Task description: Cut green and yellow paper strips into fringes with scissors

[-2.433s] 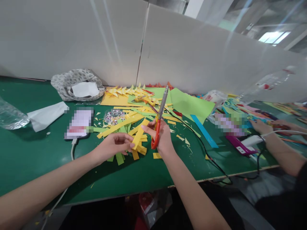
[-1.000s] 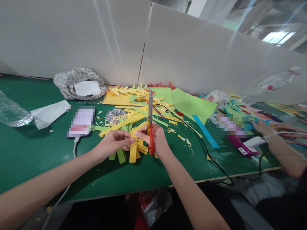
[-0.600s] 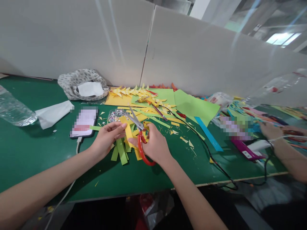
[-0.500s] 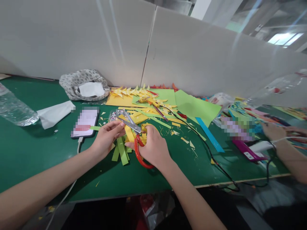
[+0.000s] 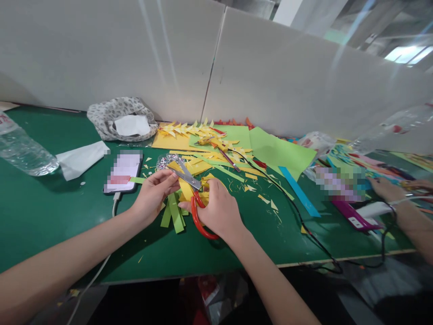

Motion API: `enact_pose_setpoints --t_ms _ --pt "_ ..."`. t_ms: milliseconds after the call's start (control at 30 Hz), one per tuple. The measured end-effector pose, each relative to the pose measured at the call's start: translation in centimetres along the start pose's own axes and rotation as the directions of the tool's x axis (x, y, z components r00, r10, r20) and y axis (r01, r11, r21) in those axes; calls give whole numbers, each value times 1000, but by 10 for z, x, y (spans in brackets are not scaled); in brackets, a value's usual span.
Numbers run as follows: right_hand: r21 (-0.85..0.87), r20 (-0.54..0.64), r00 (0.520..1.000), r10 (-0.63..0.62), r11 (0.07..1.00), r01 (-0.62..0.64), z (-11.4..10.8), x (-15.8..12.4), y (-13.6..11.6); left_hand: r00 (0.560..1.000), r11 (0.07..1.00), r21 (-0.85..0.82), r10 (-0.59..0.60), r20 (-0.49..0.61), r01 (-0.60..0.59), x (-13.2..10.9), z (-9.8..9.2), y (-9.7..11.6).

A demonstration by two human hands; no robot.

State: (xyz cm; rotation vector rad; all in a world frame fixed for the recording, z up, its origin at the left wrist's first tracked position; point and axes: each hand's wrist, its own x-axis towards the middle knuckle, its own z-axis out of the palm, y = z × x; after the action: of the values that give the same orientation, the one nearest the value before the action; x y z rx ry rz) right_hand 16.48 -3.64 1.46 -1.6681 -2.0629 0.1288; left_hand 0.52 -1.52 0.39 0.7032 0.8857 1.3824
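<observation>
My right hand [image 5: 221, 207] is wrapped round the red-handled scissors [image 5: 197, 216], with their metal blades parted and pointing up-left. The blade tips reach the fingertips of my left hand [image 5: 156, 189], whose thumb and index finger are pinched together. A narrow green paper strip [image 5: 137, 180] juts out to the left from behind that hand; its pinched end is hidden by my fingers. Beneath the scissors lie yellow paper strips [image 5: 185, 190] and short green strips [image 5: 176, 215]. My right palm also hides part of the yellow paper.
A phone [image 5: 124, 169] on a cable lies left, near a plastic bottle [image 5: 29, 149] and a patterned cloth pouch [image 5: 101, 119]. Behind are a yellow glue gun [image 5: 216, 143] and green sheets [image 5: 277, 149]. A black cord [image 5: 294, 205] crosses the right; another person's hand [image 5: 385, 188] is beyond.
The whole view has shifted slightly, so things appear a little further right. Both hands and the scissors keep nearly the same pose, blades still parted.
</observation>
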Motion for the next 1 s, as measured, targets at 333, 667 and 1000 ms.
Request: enact_pose_setpoints --t_ms 333,667,1000 --pt "-53 -36 999 -33 998 31 0 0 1 999 999 -24 -28 -18 27 0 1 -1" --pt "-94 -78 994 -70 994 63 0 1 5 997 996 -29 -78 23 78 3 -1 -1" --pt "-97 -88 993 -81 993 72 -2 1 8 995 996 -14 -88 37 88 4 -4 -4"
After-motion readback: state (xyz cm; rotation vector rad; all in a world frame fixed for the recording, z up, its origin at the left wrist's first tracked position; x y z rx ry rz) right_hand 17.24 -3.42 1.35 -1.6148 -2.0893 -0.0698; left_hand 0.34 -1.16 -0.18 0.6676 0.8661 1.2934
